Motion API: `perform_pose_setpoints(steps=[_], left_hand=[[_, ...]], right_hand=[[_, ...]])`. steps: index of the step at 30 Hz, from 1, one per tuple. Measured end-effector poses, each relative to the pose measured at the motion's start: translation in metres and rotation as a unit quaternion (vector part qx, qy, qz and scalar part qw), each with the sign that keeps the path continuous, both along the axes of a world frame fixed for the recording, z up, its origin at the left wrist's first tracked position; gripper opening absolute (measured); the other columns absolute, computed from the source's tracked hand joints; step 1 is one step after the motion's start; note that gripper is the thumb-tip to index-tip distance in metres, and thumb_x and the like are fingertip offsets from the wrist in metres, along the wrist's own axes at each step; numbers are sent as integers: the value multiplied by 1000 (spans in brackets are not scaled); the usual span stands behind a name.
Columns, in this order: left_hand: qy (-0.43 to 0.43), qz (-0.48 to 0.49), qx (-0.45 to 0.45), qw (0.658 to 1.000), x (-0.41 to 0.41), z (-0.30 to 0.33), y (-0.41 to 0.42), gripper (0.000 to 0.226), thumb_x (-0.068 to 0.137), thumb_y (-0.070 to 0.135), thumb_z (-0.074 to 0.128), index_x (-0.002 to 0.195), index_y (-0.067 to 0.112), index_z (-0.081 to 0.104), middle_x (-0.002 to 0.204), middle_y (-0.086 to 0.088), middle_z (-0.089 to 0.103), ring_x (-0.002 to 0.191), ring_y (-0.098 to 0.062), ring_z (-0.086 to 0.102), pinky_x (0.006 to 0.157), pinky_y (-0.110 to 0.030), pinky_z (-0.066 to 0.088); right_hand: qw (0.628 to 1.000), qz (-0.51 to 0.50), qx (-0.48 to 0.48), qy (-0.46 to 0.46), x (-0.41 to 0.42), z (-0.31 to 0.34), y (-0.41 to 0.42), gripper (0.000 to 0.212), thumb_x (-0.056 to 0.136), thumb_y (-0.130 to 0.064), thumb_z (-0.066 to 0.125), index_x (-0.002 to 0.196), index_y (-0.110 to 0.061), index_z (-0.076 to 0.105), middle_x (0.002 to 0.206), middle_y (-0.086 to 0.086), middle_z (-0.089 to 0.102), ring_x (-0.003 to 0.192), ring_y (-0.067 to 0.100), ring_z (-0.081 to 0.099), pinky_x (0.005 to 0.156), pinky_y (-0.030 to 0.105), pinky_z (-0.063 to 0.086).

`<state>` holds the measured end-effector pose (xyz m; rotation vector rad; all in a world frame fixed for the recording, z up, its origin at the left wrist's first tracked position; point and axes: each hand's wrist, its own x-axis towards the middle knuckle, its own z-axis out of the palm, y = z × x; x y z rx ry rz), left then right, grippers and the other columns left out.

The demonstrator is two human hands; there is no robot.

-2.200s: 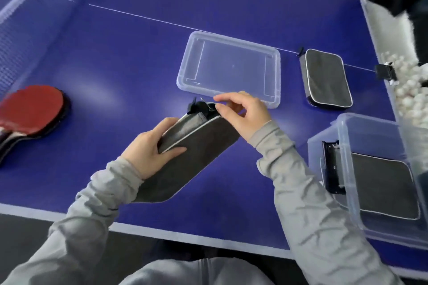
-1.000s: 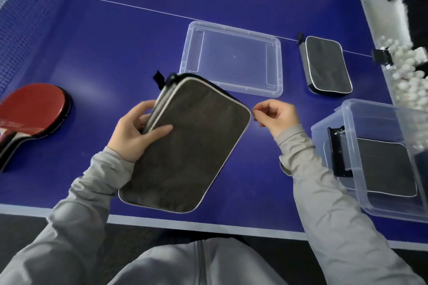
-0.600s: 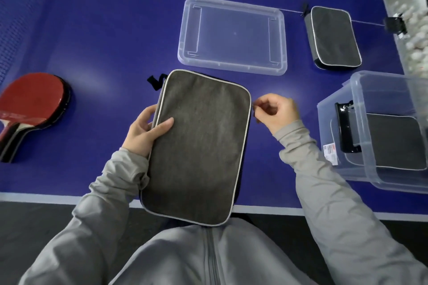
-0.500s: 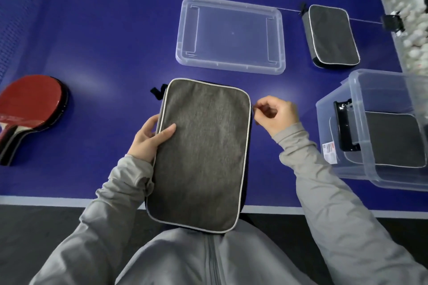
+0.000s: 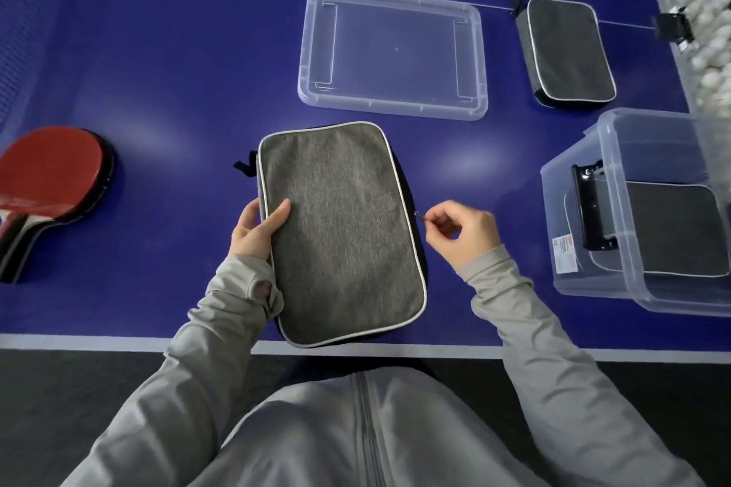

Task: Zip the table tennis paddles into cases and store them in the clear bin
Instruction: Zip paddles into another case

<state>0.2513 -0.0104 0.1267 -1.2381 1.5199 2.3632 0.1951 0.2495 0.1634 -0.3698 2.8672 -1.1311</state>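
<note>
A grey paddle case (image 5: 340,233) with light piping lies flat near the front edge of the blue table (image 5: 178,91). My left hand (image 5: 255,229) grips its left edge, thumb on top. My right hand (image 5: 463,229) pinches the small zipper pull (image 5: 418,215) on the case's right side. The clear bin (image 5: 617,154) stands at the right with one grey case (image 5: 672,229) inside. Red paddles (image 5: 47,178) lie stacked at the far left. Another grey case (image 5: 565,51) lies at the back right.
The bin's clear lid (image 5: 391,51) lies upside down behind the case I hold. A trough of white balls (image 5: 708,32) runs along the right edge, with a black clip (image 5: 672,28) on it. The net is at the upper left.
The case went from tilted up to lying flat and square near the front edge. My right hand moved down along its right side, pinching the zipper pull.
</note>
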Motion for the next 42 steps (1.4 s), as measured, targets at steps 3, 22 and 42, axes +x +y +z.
perform_pose_setpoints(steps=[3, 22, 42], left_hand=[[-28, 51, -12, 998, -1, -5, 0, 24, 76, 29, 74, 96, 24, 62, 85, 2, 67, 74, -17, 64, 70, -31, 53], [-155, 301, -69, 939, -18, 4, 31, 50, 82, 23, 70, 125, 11, 48, 93, 4, 56, 85, -13, 53, 79, -22, 39], [-178, 331, -65, 924, -31, 6, 47, 48, 85, 24, 63, 126, 13, 41, 101, -3, 56, 86, -17, 53, 80, -24, 39]], right_hand=[[1000, -1, 1, -11, 8, -2, 2, 3, 72, 6, 67, 73, 3, 67, 62, 10, 64, 52, 17, 51, 58, 26, 48], [998, -37, -40, -44, 78, -9, -22, 9, 68, 9, 67, 70, 0, 65, 60, 3, 62, 58, 8, 51, 56, 5, 41], [987, 17, -116, -109, 101, -11, -65, 6, 76, -5, 69, 81, -1, 69, 68, 7, 69, 56, 6, 55, 60, 18, 48]])
